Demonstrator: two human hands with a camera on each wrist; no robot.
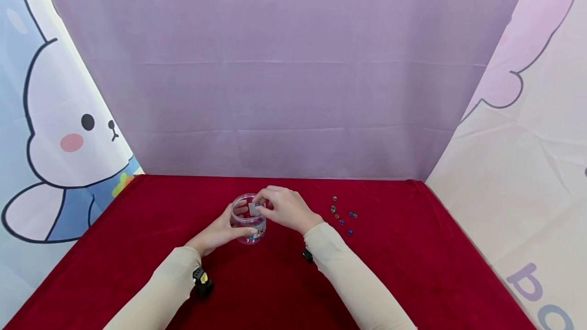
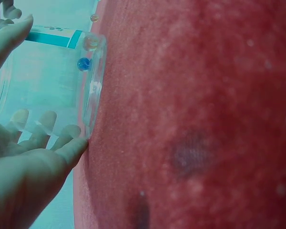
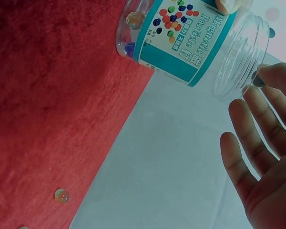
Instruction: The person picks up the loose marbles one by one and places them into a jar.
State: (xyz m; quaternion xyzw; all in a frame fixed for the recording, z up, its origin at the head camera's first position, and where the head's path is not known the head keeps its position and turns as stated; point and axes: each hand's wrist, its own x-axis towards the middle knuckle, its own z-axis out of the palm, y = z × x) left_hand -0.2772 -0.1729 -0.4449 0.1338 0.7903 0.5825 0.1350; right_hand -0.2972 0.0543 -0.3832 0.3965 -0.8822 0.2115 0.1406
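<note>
Pale sleeves (image 1: 359,279) reached in nearest the camera. The left grip (image 1: 223,228) curled round the clear jar (image 3: 193,45), thumb across its label, apparently to steady it with its mouth upward. At the rim, the right grip (image 1: 286,208) pinched a dark bead (image 3: 259,80), other fingers spread, likely leaving the opening free. The jar stood upright (whether its base touched the bench (image 1: 275,289), I couldn't tell), an amber bead (image 3: 135,20) and a blue bead (image 3: 129,49) at its bottom. Loose beads (image 1: 350,231) lay to the right, within easy reach. Red plush covered the bench; a lilac drape (image 1: 284,70) hung behind, between a cartoon panel (image 1: 50,131) and a pale panel (image 1: 527,167).
</note>
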